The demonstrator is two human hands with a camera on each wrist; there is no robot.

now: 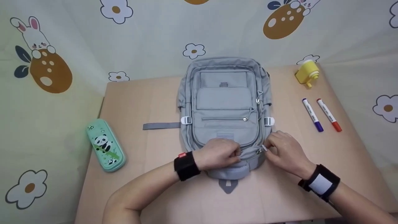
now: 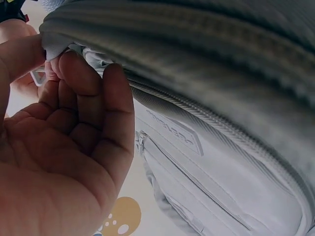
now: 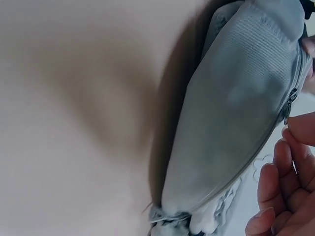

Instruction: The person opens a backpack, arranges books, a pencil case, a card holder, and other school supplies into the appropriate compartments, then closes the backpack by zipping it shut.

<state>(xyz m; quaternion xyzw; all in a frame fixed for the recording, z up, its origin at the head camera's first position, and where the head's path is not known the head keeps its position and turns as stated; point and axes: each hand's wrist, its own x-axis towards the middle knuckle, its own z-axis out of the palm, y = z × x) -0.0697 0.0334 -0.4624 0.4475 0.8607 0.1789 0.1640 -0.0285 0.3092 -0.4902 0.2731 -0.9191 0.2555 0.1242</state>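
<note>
A grey backpack (image 1: 224, 99) lies front side up on the table, its bottom end toward me. My left hand (image 1: 219, 153) pinches the fabric by the lower zipper; in the left wrist view, the thumb and curled fingers (image 2: 81, 78) hold a fold of grey cloth. At the lower right corner of the bag, my right hand (image 1: 287, 152) pinches a zipper pull (image 3: 287, 115) between thumb and forefinger. The other fingers of that hand are loosely bent in the right wrist view. Part of the lower zipper is hidden behind my left hand.
A mint-green panda pencil case (image 1: 105, 144) lies at the left of the table (image 1: 149, 102). On the right are a blue marker (image 1: 312, 115), a red marker (image 1: 329, 115) and a yellow pencil sharpener (image 1: 307, 74). A grey strap (image 1: 161, 125) sticks out left of the bag.
</note>
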